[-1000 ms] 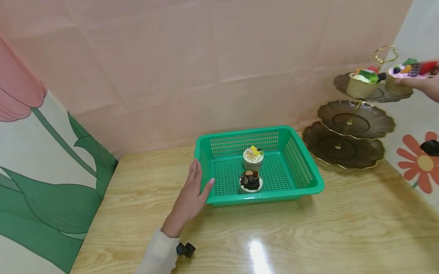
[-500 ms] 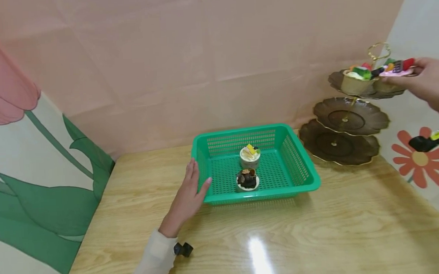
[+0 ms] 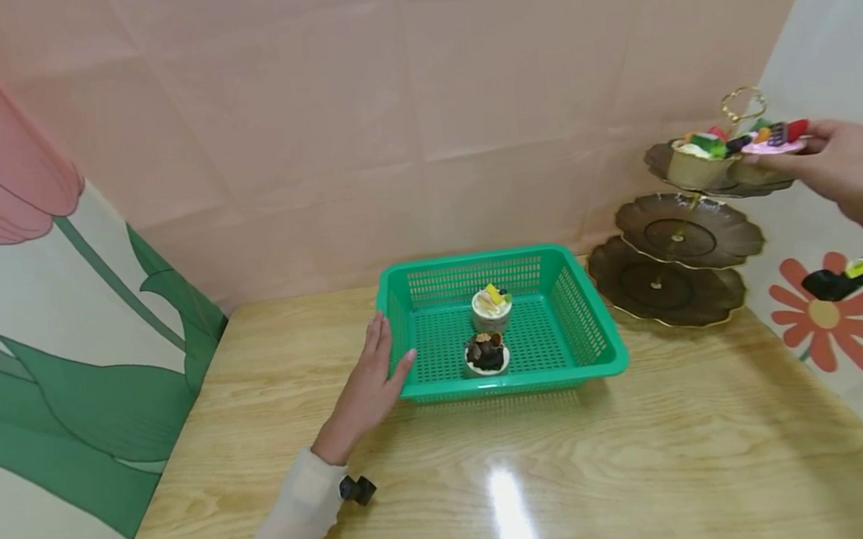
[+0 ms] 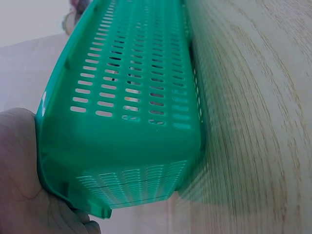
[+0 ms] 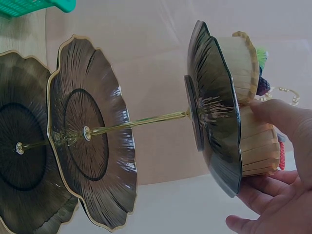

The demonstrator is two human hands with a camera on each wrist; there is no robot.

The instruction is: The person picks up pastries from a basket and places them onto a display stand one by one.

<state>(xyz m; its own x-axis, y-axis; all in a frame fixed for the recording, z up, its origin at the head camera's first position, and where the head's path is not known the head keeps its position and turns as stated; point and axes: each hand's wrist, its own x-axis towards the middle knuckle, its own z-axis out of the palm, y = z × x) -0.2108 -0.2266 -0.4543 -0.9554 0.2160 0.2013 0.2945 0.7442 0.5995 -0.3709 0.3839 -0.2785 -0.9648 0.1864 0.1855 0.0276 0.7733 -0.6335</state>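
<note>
Plain pink backdrop (image 3: pixel 286 147), light wood-grain worktop (image 3: pixel 596 472). Your right hand (image 3: pixel 847 170) is pinching the pink-topped cupcake in its pleated beige cup (image 3: pixel 772 146), which looks to be resting on the top tier of the brown scalloped three-tier stand (image 3: pixel 730 237), beside a cream-topped one (image 3: pixel 693 166). I'd hold it upright and ease off gently. Left hand (image 3: pixel 368 387)'s straight fingers just touch the green plastic basket (image 3: pixel 518 384).

Bskt (image 3: pixel 540 380) w/ 2 cupcakes (image 3: pixel 487 358), L of stand (image 3: pixel 719 236).

bright white glare on tabletop (image 3: pixel 632 462)
</note>
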